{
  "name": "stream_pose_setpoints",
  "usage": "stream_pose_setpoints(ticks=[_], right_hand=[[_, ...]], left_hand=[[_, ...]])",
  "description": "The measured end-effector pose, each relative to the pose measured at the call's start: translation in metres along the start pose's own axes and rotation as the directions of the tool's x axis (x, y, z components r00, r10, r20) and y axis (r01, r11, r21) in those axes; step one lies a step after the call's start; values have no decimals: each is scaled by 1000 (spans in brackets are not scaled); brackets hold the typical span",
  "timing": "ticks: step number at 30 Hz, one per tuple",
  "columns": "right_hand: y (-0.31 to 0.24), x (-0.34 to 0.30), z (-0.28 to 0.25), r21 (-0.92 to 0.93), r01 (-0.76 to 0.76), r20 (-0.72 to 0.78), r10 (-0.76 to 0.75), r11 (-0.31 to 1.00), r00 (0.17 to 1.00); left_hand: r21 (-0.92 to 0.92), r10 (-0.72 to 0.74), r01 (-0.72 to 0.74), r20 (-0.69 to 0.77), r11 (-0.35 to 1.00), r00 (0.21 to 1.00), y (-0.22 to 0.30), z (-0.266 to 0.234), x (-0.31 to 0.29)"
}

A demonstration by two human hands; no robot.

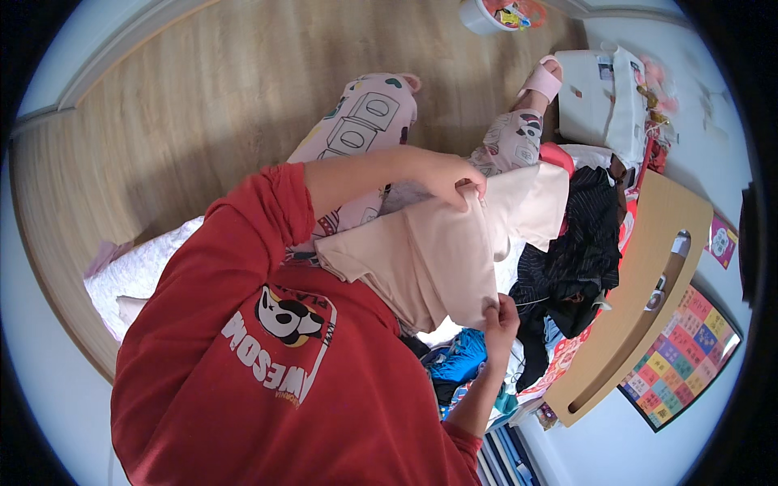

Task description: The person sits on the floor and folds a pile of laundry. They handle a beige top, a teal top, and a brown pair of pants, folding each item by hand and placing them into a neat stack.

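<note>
A plain beige garment [429, 251] is stretched between my two hands above my lap. I cannot tell whether it is a top or trousers. My left hand [454, 180] pinches its upper edge, thumb and fingers closed on the cloth. Lower down, my right hand [501, 320] grips the edge at a corner. One part of the cloth drapes right toward a dark striped garment [571, 247], and another hangs left over my lap. Below the beige cloth lies a bright blue cloth [460, 358], close to my right wrist.
A heap of clothes lies along the right, beside a light wooden panel [640, 300] with a slot handle. Farther off stand a white box [583, 101] and a white bucket [480, 18]. My legs in patterned trousers [356, 117] stretch over the wooden floor [203, 105]. A colourful chart [685, 356] hangs at right.
</note>
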State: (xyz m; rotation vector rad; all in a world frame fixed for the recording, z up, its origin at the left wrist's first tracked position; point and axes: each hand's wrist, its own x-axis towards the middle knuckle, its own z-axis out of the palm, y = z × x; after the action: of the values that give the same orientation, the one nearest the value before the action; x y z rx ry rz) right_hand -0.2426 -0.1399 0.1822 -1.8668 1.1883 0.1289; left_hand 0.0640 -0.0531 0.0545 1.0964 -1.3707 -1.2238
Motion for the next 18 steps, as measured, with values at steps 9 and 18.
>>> stream_pose_setpoints(ticks=[9, 18], right_hand=[[-84, -35, -8, -20, 111, -36, -111, 994, 993], [-91, -44, -11, 49, 145, 15, -146, 988, 989]], left_hand=[[230, -42, -35, 321, 973, 946, -12, -15, 36], [343, -189, 36, 426, 939, 885, -8, -18, 51]])
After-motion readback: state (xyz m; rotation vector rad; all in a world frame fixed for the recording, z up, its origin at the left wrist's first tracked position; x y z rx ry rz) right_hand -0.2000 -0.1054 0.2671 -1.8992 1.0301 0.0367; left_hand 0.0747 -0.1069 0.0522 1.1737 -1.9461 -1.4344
